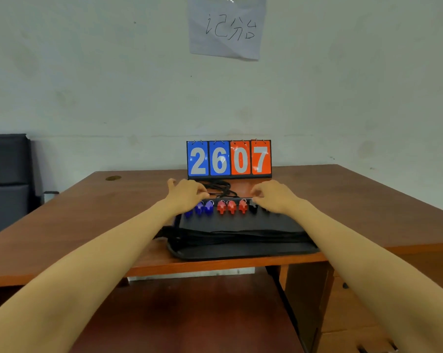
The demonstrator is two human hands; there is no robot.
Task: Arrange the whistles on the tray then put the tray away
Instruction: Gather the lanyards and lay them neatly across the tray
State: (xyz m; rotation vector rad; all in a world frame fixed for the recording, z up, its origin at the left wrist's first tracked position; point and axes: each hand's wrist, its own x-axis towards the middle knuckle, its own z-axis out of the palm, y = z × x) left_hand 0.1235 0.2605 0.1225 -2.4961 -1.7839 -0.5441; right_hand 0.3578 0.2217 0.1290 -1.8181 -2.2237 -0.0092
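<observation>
A flat black tray [240, 248] lies on the brown table near its front edge. Along the tray's far edge stands a row of whistles: blue whistles [204, 207] on the left, red whistles [231, 207] in the middle, a black whistle [253, 207] on the right. Black lanyard cords [221, 188] trail behind the row. My left hand [187, 193] reaches over the left end of the row, fingers curled down by the blue whistles. My right hand [271, 196] hovers over the right end, fingertips at the black whistle's ring. What either hand pinches is hidden.
A flip scoreboard [229, 159] reading 26 and 07 stands just behind the whistles near the wall. A dark chair [6, 174] sits at the far left. A drawer unit [342, 314] is under the table on the right. A paper note [226, 26] hangs on the wall.
</observation>
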